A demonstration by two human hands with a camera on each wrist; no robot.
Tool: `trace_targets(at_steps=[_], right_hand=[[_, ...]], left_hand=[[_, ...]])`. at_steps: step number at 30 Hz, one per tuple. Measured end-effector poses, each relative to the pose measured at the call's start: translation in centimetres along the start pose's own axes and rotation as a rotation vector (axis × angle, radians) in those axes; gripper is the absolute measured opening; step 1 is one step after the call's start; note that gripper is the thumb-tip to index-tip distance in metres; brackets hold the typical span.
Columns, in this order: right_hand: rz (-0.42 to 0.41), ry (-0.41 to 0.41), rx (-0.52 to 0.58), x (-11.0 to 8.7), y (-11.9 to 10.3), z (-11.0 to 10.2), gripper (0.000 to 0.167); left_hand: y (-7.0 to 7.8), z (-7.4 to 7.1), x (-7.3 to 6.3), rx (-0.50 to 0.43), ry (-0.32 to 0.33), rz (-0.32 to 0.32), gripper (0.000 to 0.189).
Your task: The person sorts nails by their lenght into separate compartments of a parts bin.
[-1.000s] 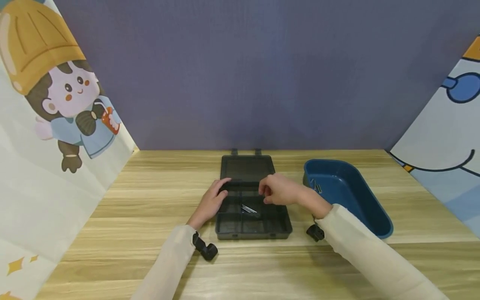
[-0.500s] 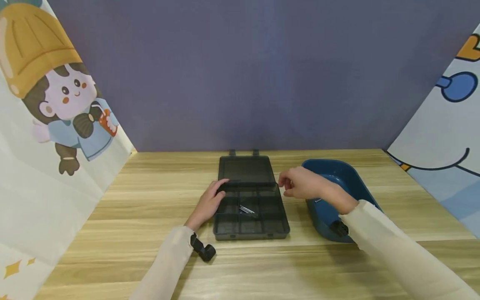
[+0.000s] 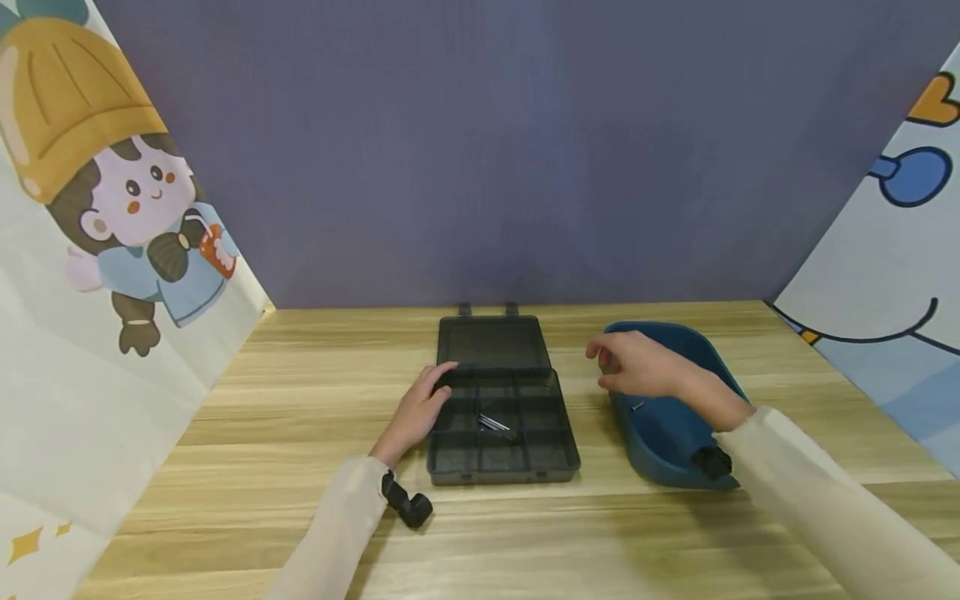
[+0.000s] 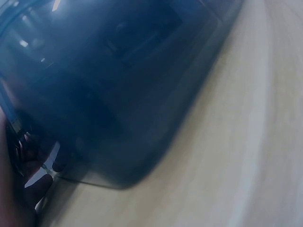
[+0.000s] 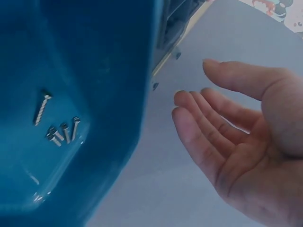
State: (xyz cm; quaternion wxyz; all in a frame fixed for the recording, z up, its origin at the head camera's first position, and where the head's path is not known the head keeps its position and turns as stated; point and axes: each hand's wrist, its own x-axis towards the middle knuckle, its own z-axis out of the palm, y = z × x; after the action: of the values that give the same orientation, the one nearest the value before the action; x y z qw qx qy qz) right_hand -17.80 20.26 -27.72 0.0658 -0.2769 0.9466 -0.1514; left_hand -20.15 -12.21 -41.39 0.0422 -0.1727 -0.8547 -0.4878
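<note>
"What's the right hand (image 3: 637,367) doing, from where you stand?"

"It hangs by the left rim of a blue, glossy plastic tray with rounded corners (image 3: 671,442), palm bare, fingers softly bent, thumb standing apart from them."

"And the left hand (image 3: 414,410)?"

"Relaxed, thumb and forefinger spread, touching the left side of a smoky-grey, see-through plastic box (image 3: 480,478). The lower fingers I can't make out."

"Is the box open?"

"Yes, its flat rectangular lid (image 3: 493,343) lies back behind it. Thin walls cut the inside into square-cornered compartments, and slim, shiny metal pieces (image 3: 495,423) lie slantwise in a middle one."

"Anything in the tray?"

"One long silvery screw with a coarse thread (image 5: 41,111), and near it a cluster of shorter silvery screws (image 5: 66,133), all on the smooth floor."

"And around that?"

"Tray and box stand apart on a pale, streaky wood-grain tabletop (image 3: 217,475); behind rises a matt, purple-grey backdrop (image 3: 480,167)."
</note>
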Motion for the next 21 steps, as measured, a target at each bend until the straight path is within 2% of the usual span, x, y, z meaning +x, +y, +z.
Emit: trace_targets(at_steps=[14, 21], right_hand=[[0.091, -0.043, 0.017, -0.8, 3.6, 0.2, 0.041], [0.088, -0.083, 0.007, -1.0, 4.6, 0.2, 0.050]], left_hand=[[-0.1, 0.1, 0.0, 0.007, 0.011, 0.012, 0.043], [0.0, 0.1, 0.0, 0.002, 0.016, 0.014, 0.043]])
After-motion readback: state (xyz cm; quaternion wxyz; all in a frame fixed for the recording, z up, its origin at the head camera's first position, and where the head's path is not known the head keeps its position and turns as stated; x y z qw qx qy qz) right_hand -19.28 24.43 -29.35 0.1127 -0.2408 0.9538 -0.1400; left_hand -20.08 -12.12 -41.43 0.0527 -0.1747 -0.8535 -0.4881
